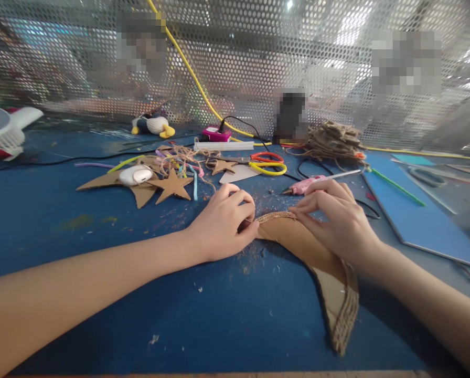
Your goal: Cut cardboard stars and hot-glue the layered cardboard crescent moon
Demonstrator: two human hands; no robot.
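A cardboard crescent [294, 236] lies on the blue table, with rows of brown twine [347, 310] running along its outer curved edge. My left hand [229, 226] is closed with its fingertips pinching the crescent's left tip, which they cover. Along the top of the curve, my right hand [337, 218] is closed, thumb and finger pressed together at the twine edge; exactly what lies between them is hidden. Just behind the right hand rests a pink glue gun [308, 185] with a pale glue stick [343, 175] at its back.
Orange- and yellow-handled scissors [272, 167], a cardboard star [172, 186], a white case [136, 175] and tangled twine lie behind my hands. A blue board [424, 205] is at right. Black and yellow cables cross the back near a perforated metal screen [235, 68].
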